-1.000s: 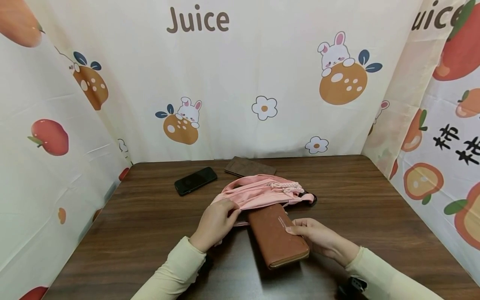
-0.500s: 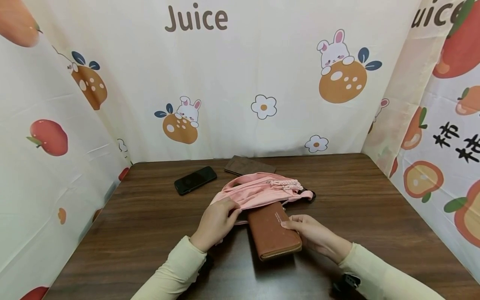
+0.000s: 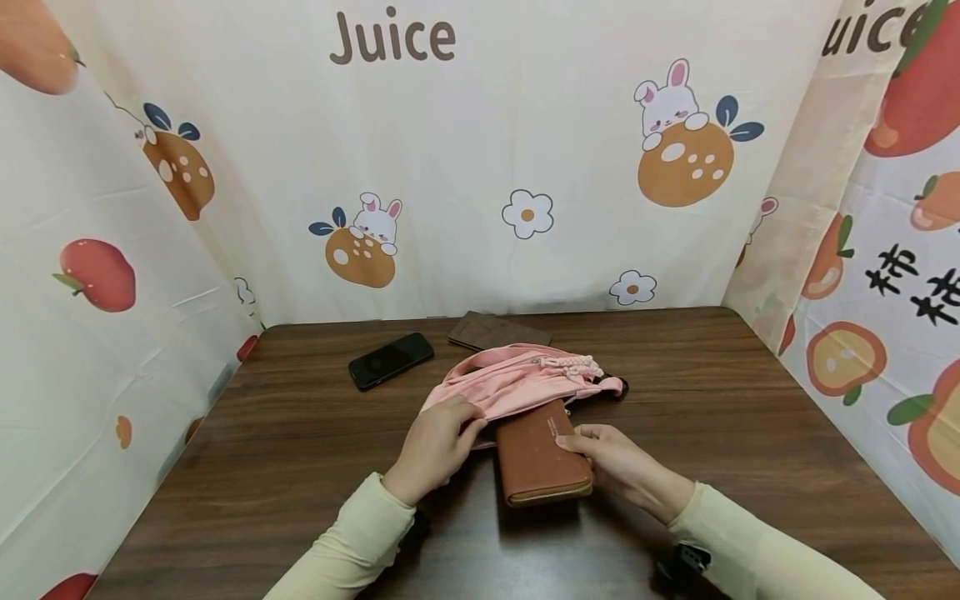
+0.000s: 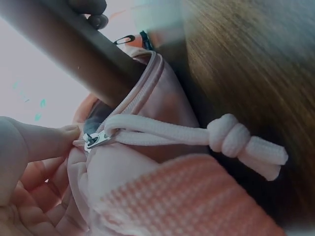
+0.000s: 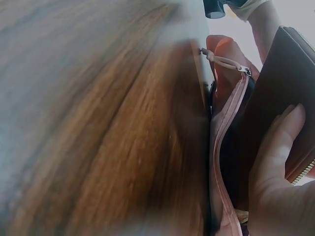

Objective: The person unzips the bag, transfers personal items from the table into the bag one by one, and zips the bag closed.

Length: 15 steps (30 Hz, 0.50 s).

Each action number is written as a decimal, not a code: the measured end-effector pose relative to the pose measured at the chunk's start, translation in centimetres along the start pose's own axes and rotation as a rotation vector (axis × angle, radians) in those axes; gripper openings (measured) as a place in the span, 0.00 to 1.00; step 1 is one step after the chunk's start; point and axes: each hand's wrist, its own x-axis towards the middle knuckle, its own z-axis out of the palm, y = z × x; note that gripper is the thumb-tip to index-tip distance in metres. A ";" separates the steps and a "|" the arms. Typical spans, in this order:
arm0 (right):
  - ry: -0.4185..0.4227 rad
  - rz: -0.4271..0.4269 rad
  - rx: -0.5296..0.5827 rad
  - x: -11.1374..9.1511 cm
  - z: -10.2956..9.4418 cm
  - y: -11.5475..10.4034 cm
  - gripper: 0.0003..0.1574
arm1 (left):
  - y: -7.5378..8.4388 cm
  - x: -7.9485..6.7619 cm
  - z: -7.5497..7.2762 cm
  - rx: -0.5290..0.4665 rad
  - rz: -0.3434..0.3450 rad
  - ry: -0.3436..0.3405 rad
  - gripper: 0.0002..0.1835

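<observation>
A pink zippered waist bag (image 3: 510, 379) lies in the middle of the table, its zip mouth facing the person. My left hand (image 3: 438, 446) pinches the fabric at the left end of that mouth, beside the metal zip pull (image 4: 97, 140) with its knotted cord (image 4: 229, 135). A brown zip-around wallet (image 3: 540, 458) sits with its far end inside the bag and its near end sticking out. My right hand (image 3: 618, 467) grips the wallet's right edge, thumb on top. In the right wrist view the wallet (image 5: 275, 98) slants into the bag's mouth (image 5: 229, 118).
Behind the bag, a dark brown flat wallet-like item (image 3: 498, 331) lies near the table's back edge. To its left is a black smartphone (image 3: 391, 361). The wooden table (image 3: 300, 467) is enclosed by printed curtains (image 3: 450, 150) at the back and both sides.
The right hand has moved forward and left, pushing the brown wallet deeper into the bag, and the wallet has turned straighter. The left hand keeps its hold on the bag's mouth.
</observation>
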 end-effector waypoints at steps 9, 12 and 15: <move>0.027 -0.027 0.039 0.5 0.5 -0.1 0.11 | 0.1 0.0 0.0 -0.009 0.019 0.005 0.03; 0.060 -0.026 0.049 0.7 0.5 0.0 0.09 | 0.1 -0.1 -0.1 -0.019 0.022 -0.001 0.03; 0.099 -0.031 0.069 1.1 0.4 0.1 0.07 | 0.3 -0.1 -0.1 -0.035 0.016 -0.014 0.03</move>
